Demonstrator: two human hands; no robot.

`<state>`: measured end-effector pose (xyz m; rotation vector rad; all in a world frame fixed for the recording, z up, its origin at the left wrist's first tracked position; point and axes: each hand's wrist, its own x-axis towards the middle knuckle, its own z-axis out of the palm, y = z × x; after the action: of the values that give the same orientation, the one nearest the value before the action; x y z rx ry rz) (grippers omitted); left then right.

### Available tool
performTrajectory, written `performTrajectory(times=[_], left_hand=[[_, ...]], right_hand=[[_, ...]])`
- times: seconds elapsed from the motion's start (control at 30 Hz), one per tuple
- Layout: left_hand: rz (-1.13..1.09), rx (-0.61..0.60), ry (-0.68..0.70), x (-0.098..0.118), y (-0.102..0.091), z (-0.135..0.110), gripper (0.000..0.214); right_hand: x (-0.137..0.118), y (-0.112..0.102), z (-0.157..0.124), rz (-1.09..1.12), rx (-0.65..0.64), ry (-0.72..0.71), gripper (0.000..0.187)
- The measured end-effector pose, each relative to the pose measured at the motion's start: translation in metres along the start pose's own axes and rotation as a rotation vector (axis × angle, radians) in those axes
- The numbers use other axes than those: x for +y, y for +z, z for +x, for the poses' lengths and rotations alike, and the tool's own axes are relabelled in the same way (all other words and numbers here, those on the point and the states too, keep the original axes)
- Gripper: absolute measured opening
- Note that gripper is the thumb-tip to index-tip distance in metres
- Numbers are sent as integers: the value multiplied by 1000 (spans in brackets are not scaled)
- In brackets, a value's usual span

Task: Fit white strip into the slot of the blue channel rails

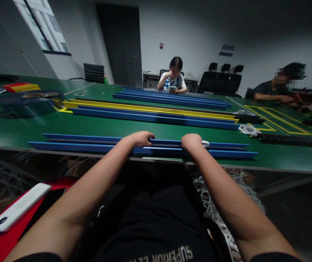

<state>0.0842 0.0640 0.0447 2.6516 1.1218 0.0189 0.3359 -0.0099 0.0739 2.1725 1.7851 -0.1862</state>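
Note:
Two long blue strips (74,145) with raised edges lie side by side along the table's near edge. My left hand (142,138) is bent over the rear blue strip (166,142), thumb and fingers gripping its edge. To the right, my right hand (192,141) is closed just above the same strip. Out of its right side sticks part of a white ring (205,143), which looks like a roll of tape. The fingers of my right hand are mostly hidden behind its back. Between the two hands a stretch of the rear strip shows.
Farther back on the green table (95,127) lie yellow strips (150,110) and more blue strips (172,99). A wrapped clear roll (248,130) and a black strip (292,139) are at right, a dark round bundle (28,103) at left. Two people sit across the table.

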Motion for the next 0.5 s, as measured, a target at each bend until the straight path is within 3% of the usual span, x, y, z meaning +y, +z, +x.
performTrajectory(times=[0.33,0.5], left_hand=[[153,28,194,75,15,58,53],[108,14,254,94,21,75,49]], right_hand=[[2,3,-1,-22,50,43,37],[7,6,-5,-16,104,31,37]])
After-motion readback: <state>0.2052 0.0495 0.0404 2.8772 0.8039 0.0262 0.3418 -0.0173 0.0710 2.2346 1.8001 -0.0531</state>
